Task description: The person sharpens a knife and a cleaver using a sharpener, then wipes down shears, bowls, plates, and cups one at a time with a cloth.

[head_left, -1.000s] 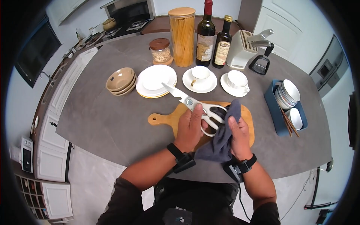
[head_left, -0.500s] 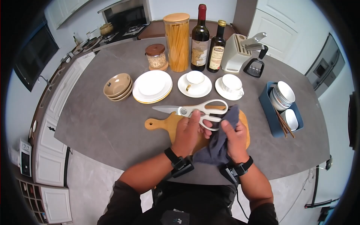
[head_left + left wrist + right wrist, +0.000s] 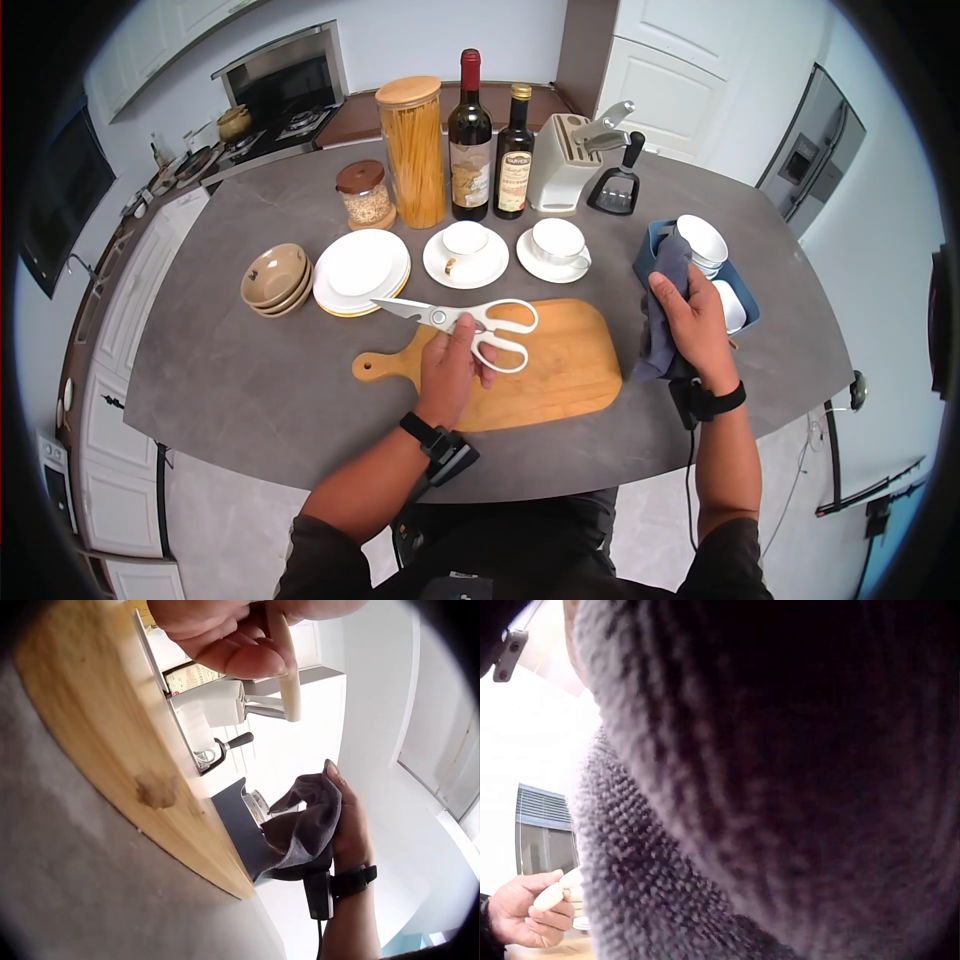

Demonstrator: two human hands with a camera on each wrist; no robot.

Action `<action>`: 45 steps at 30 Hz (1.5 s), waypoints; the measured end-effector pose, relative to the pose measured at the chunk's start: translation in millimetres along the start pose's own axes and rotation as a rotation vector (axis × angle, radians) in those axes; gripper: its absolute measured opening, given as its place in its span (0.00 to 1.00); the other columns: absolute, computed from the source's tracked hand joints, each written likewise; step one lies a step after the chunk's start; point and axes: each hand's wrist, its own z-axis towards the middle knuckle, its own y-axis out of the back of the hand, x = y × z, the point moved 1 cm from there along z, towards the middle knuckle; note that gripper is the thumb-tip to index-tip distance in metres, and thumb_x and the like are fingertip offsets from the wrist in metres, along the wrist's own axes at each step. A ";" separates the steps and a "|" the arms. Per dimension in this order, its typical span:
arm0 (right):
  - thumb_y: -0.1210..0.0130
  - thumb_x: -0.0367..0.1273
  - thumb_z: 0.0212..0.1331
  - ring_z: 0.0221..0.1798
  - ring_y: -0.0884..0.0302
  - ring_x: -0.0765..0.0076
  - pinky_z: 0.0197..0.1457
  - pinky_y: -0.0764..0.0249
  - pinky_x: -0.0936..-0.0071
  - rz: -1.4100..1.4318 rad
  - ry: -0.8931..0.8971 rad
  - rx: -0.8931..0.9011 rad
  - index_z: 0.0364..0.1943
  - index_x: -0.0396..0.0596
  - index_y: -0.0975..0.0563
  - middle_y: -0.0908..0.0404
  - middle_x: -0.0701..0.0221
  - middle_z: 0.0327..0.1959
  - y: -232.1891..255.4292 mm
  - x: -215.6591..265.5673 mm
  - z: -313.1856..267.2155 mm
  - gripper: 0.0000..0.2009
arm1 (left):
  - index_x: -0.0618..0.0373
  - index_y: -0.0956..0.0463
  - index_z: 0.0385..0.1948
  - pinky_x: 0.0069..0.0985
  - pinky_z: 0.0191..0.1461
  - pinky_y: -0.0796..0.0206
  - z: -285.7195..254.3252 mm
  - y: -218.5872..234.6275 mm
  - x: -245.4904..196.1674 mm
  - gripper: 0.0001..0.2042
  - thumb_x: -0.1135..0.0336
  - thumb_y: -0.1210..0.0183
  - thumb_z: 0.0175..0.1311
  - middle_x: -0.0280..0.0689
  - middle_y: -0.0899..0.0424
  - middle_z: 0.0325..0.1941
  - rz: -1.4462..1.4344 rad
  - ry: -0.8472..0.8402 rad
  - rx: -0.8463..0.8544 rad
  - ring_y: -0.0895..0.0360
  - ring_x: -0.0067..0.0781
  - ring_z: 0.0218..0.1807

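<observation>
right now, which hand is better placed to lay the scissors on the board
Likely the left hand: it holds the scissors over the board; the right hand grips the cloth by the bin.

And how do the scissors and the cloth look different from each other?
The scissors are white and silvery, while the cloth is dark purplish-grey with a bumpy texture. The scissors stick out stiffly; the cloth droops in folds. In the head view, the scissors are in the left hand, partly over the cutting board, while the cloth is in the right hand, partly hiding the blue bin. Both are held in hands.
</observation>
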 end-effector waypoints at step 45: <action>0.41 0.33 0.69 0.43 0.17 0.39 0.48 0.23 0.50 -0.813 0.689 -0.009 0.43 0.40 0.18 0.15 0.51 0.39 47.8 164.3 217.2 0.09 | 0.59 0.21 0.39 0.18 0.33 0.34 -9.9 1.9 12.1 0.12 0.59 0.40 0.79 0.27 0.21 0.29 0.198 0.037 0.290 0.29 0.14 0.29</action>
